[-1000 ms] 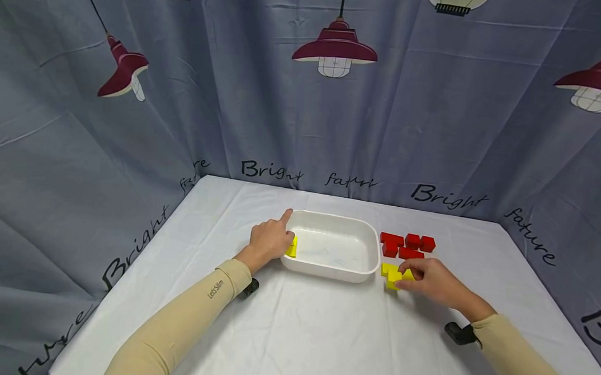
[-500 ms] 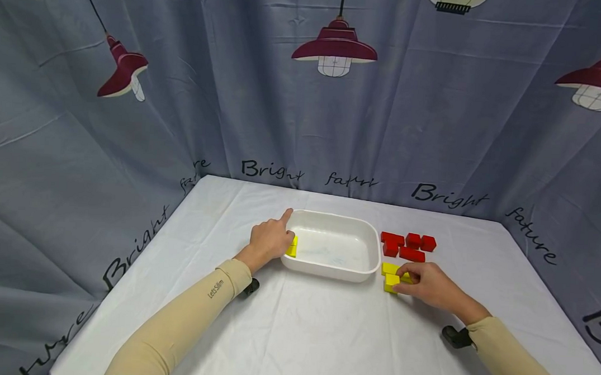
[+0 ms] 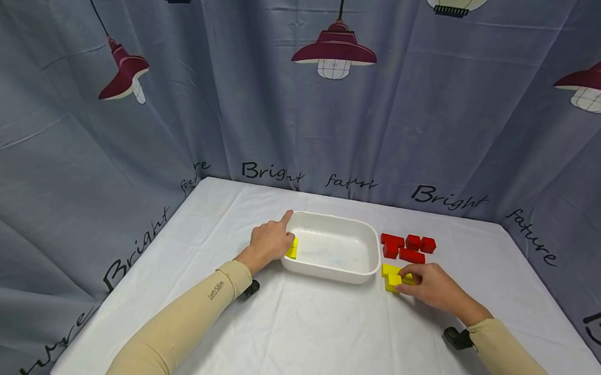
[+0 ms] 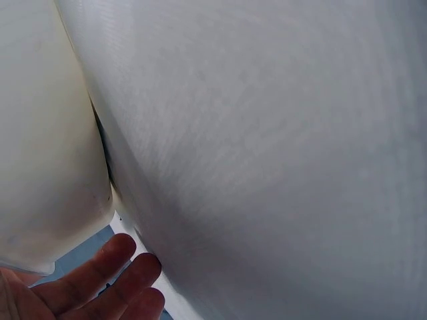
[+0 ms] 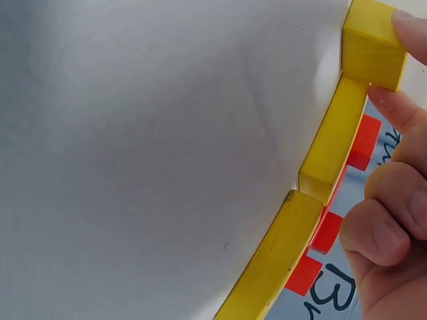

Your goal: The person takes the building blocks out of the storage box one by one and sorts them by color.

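My left hand [image 3: 268,242] holds the left end of a white rectangular tray [image 3: 337,274], its thumb over the rim and its index finger stretched toward the back corner. The left wrist view shows other fingers [image 4: 123,287] below the tray's outer wall [image 4: 50,147]. Inside the tray, partly behind that hand, sit yellow blocks [image 3: 292,248]. Right of the tray, my right hand [image 3: 434,287] pinches a yellow cube [image 5: 373,50] between thumb and index finger. The cube stands against a row of longer yellow blocks [image 5: 337,137]; its remaining fingers are curled.
Several red blocks [image 3: 412,256] lie behind the yellow ones, right of the tray. A white cloth covers the table [image 3: 314,333]. Grey curtains [image 3: 263,113] with printed lamps and lettering hang behind and along the sides.
The right hand and its yellow cube have shifted slightly left and toward the front, then stayed nearly still. My left hand and the tray keep their place.
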`<state>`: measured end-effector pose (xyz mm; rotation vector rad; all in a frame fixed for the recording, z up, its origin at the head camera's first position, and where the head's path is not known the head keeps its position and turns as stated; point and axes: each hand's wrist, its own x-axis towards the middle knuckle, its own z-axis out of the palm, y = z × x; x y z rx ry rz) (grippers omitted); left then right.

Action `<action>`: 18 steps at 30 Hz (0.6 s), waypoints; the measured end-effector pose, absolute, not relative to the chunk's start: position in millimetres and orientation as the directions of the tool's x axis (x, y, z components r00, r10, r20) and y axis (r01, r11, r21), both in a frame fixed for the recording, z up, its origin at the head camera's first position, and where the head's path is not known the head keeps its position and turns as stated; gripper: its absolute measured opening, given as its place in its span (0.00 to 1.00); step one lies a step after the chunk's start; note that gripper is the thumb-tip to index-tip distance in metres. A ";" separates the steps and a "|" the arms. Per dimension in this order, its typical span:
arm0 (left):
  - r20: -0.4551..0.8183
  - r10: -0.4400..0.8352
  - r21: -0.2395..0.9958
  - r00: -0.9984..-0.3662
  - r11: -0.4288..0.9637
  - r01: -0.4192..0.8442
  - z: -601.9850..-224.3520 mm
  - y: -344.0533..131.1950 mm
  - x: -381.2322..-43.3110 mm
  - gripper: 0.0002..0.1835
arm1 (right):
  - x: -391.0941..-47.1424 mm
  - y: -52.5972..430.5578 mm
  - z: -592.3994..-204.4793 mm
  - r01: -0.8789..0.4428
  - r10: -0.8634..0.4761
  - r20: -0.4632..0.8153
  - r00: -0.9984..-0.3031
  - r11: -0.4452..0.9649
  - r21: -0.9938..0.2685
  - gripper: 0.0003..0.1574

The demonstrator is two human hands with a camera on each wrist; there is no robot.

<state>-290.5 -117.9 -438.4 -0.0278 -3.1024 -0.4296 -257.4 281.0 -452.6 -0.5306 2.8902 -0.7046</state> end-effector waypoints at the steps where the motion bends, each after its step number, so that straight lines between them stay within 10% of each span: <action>1: 0.010 0.016 0.272 -1.000 0.962 0.018 -438.7 -117.9 -290.7 0.35 | -257.2 281.1 -452.4 -0.307 -0.363 -0.032 -0.931 0.830 -0.465 0.26; 18: 0.046 0.045 0.244 -0.998 0.968 0.055 -441.2 -120.2 -290.6 0.33 | -252.4 276.2 -433.7 -0.350 -0.383 0.002 -0.924 0.842 -0.410 0.26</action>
